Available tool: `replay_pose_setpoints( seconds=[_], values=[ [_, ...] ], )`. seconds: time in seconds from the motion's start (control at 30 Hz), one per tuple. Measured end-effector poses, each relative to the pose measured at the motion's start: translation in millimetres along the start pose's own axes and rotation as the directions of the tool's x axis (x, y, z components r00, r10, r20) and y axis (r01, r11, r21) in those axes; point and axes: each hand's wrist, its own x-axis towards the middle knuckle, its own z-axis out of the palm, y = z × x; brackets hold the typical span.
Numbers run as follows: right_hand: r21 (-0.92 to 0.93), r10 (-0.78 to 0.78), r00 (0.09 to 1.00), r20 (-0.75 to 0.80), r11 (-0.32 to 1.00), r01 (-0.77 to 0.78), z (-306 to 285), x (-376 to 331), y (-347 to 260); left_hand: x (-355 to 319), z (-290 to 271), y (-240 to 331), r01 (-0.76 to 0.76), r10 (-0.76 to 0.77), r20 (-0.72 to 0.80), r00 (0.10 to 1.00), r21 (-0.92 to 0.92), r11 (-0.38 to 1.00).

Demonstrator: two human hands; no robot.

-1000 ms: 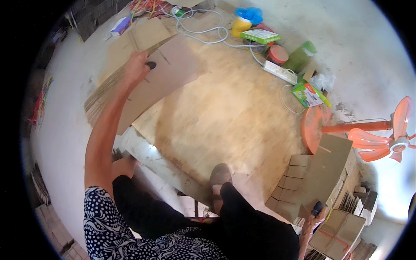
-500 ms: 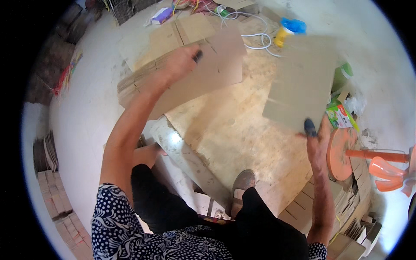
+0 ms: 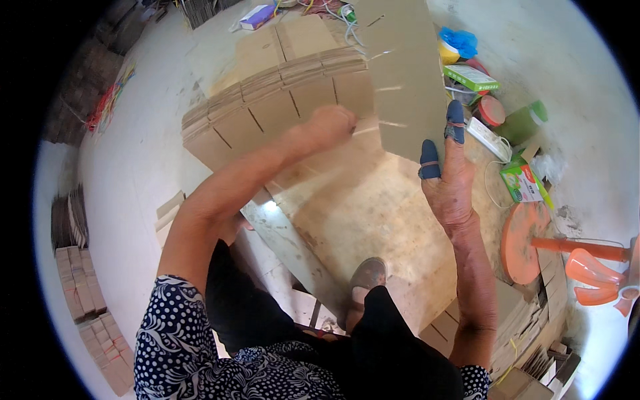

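Observation:
My right hand [image 3: 453, 190] grips a slotted cardboard sheet [image 3: 408, 80] by its lower right corner. Dark covers wrap two of its fingertips, which press on the sheet. Light shows through several narrow slits in the raised sheet. Close to the sheet's lower left edge, my left hand [image 3: 333, 127] is curled and a little blurred; whether anything sits in its fingers is hidden. Behind my left hand stands a row of slotted cardboard pieces [image 3: 267, 110], packed on edge. A flat cardboard piece [image 3: 303, 37] lies beyond that row.
At the right are a green jar [image 3: 523, 123], a white power strip [image 3: 489, 139], a small green-and-white box [image 3: 521, 183] and an orange fan [image 3: 523, 243]. More cardboard [image 3: 527, 327] is stacked at lower right. A metal beam [image 3: 293, 243] runs beside my leg.
My right hand has brought its sheet leftward, uncovering the power strip and boxes. My left hand has moved right and lower, off the row of cardboard pieces.

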Motion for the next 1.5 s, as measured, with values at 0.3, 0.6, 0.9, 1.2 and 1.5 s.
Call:
replay_pose_setpoints(
  seconds=[0.3, 0.6, 0.9, 1.2, 1.5],
  values=[
    [-0.097, 0.083, 0.996, 0.044, 0.992, -0.079, -28.2, -11.4, 4.7, 21.1, -1.5, 68.9, -0.079, 0.078, 0.026, 0.997, 0.029, 0.996],
    [-0.270, 0.072, 0.997, -0.010, 0.960, -0.072, -11.9, -28.0, 38.5, 33.0, -4.5, 117.0, -0.177, 0.176, -0.013, 0.984, -0.030, 0.984],
    [-0.270, 0.319, 0.920, 0.226, 0.928, -0.256, -7.0, -82.3, 67.4, 12.6, -12.2, 111.0, -0.131, 0.157, 0.068, 0.985, -0.283, 0.950],
    [-0.381, -0.084, 0.991, 0.105, 0.917, 0.118, -15.2, -16.8, 52.4, -2.5, -41.5, -120.2, 0.079, 0.102, -0.462, 0.881, 0.356, 0.931],
    [-0.253, 0.434, 0.853, 0.290, 0.894, -0.370, -5.2, -33.3, 73.4, -6.3, -59.6, -100.1, 0.288, -0.298, -0.043, 0.954, -0.155, 0.945]
  ],
)
